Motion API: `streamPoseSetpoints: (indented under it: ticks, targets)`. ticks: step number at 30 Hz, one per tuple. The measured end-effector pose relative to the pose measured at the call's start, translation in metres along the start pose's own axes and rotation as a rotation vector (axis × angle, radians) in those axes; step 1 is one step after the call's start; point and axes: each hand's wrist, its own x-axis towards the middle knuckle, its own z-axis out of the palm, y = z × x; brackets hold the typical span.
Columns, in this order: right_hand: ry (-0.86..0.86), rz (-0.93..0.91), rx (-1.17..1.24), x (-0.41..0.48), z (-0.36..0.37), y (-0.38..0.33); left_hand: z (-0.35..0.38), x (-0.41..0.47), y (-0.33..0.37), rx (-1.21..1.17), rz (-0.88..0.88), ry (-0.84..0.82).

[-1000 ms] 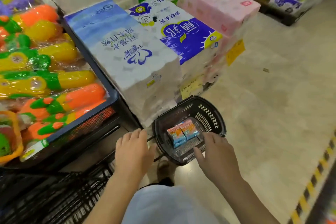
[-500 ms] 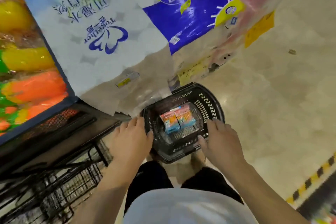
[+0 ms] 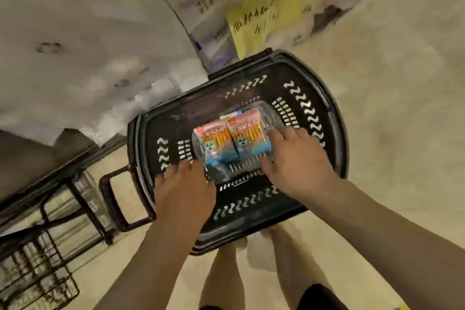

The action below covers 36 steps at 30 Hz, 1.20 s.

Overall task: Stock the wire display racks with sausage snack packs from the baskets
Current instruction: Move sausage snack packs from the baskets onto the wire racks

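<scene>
Early stage, by my reading: two sausage snack packs (image 3: 230,142) lie side by side under clear wrap at the middle of the black shopping basket (image 3: 324,118), neither lifted; the wire display rack (image 3: 37,272) stands off the basket's near-left corner, contents too blurred to judge; left hand (image 3: 185,191) reaches over the near rim, fingers straight, tips touching the wrap's near-left corner; right hand (image 3: 299,161) is spread over the right pack's right edge, thumb at its near edge; whether it grips yet, cannot tell.
</scene>
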Motion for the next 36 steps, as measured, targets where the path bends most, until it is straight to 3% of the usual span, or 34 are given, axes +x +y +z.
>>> streamPoseSetpoints:
  ticks: [8, 15, 19, 24, 31, 36]
  targets:
    - [-0.096, 0.119, 0.054, 0.128, 0.143, 0.018, 0.127, 0.153, 0.025, -0.083, -0.023, -0.005]
    - [-0.07, 0.264, 0.293, 0.199, 0.218, 0.027, 0.201, 0.257, 0.027, -0.365, -0.133, -0.008]
    - [-0.018, 0.328, 0.292, 0.214, 0.238, 0.031, 0.211, 0.269, 0.025, -0.538, -0.232, 0.046]
    - [0.033, 0.407, 0.391, 0.218, 0.247, 0.03, 0.219, 0.271, 0.024, -1.013, -0.456, 0.054]
    - [0.015, 0.379, 0.875, 0.217, 0.247, 0.032, 0.211, 0.256, 0.019, -0.947, -0.436, 0.191]
    - [-0.001, 0.379, 1.058, 0.199, 0.218, 0.036, 0.201, 0.234, 0.007, -1.087, -0.418, 0.169]
